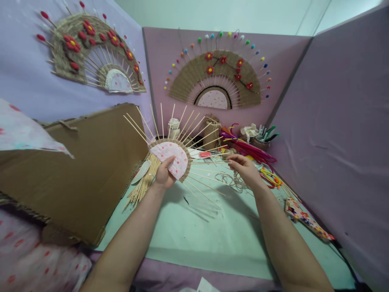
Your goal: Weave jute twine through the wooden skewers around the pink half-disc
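Observation:
My left hand (164, 174) grips a half-made fan (170, 156) by its pink spotted half-disc, which has a jute rim and thin wooden skewers fanning out. My right hand (244, 168) is at the skewers on the fan's right side, fingers pinched on jute twine (232, 180) that trails down to a loose tangle on the green mat (197, 235). A bundle of spare skewers (144, 182) lies under the fan by my left wrist.
Large cardboard sheets (82, 170) lean at the left. Behind the fan stand a white jar (174, 127), a jute spool (212, 130), bright pipe cleaners (246, 148) and a cup of tools (263, 136). Two finished fans (217, 79) (91, 52) hang on the purple walls. Patterned scissors (306, 219) lie at right.

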Demonstrator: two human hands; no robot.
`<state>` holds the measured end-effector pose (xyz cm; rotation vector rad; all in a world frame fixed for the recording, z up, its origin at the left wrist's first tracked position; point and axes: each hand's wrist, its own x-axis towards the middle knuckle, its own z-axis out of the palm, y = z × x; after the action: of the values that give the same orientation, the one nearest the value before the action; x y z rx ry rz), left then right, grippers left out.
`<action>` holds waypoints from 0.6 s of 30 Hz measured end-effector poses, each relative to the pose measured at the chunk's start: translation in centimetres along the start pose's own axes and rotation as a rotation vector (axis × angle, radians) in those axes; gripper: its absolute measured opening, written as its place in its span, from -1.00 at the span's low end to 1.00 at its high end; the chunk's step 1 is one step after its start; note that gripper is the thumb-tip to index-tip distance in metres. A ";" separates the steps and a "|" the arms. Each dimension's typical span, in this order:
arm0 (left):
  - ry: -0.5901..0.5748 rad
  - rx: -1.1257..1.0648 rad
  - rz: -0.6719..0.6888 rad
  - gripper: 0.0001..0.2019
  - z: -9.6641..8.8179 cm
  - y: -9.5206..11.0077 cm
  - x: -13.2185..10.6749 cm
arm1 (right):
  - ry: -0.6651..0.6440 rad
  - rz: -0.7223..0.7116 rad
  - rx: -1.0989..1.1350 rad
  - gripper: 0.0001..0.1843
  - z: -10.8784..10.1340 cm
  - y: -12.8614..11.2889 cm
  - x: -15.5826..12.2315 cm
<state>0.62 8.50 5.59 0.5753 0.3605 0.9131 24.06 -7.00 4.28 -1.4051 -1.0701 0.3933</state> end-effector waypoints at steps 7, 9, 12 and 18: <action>0.033 0.008 0.022 -0.75 0.0 -0.1 0.1 | 0.127 -0.115 0.043 -0.74 0.5 -1.6 -0.3; 0.044 -0.009 0.030 -0.73 0.0 -0.1 0.2 | 0.147 -0.142 0.027 -0.74 0.6 -1.9 -0.5; 0.048 -0.049 0.052 -0.69 0.0 0.0 0.3 | 0.119 -0.136 0.024 -0.76 0.4 -1.8 -0.5; 0.042 -0.083 0.058 -0.67 0.5 0.2 -0.2 | -0.188 0.077 -0.034 -0.74 0.1 -0.4 -0.4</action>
<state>0.62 8.29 6.11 0.4929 0.3440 0.9921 23.66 -7.36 4.49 -1.4638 -1.1813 0.5745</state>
